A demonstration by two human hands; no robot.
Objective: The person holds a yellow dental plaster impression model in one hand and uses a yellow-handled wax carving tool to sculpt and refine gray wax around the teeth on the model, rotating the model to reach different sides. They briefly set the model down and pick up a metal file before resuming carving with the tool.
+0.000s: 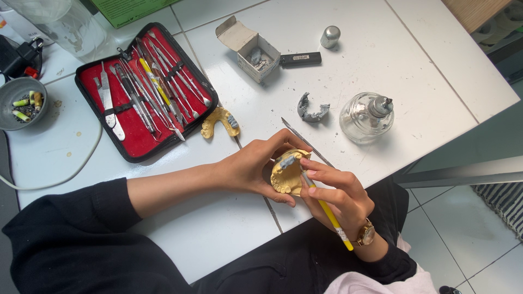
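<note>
Your left hand [250, 169] cups a yellow dental cast [286, 174] just off the worktop [381, 65] edge, its grip wrapped round the model from the nine o'clock side, thumb over the top and fingers underneath. Your right hand [338, 193] comes in from four o'clock, its grip pinched pen-style on a yellow-handled instrument [329, 215] whose tip meets the grey wax [287, 161] along the cast's upper ridge.

As for progress, I'd judge the shaping is mid-way: grey material sits only along part of the ridge at twelve o'clock on the cast, while the yellow teeth below look bare. How finely the wax is carved is too small to tell.

Off at eleven o'clock, the red-lined instrument case [131, 136] lies open, most tools in their loops. A second yellow cast [218, 121] rests just beside its lower corner. A loose metal spatula [305, 140] lies at twelve o'clock from your hands, with a grey wax arch [311, 111] beyond it and a glass spirit lamp [366, 117] at one o'clock, capped and unlit as far as I can see. A small open box [253, 51] holds more grey pieces.
</note>
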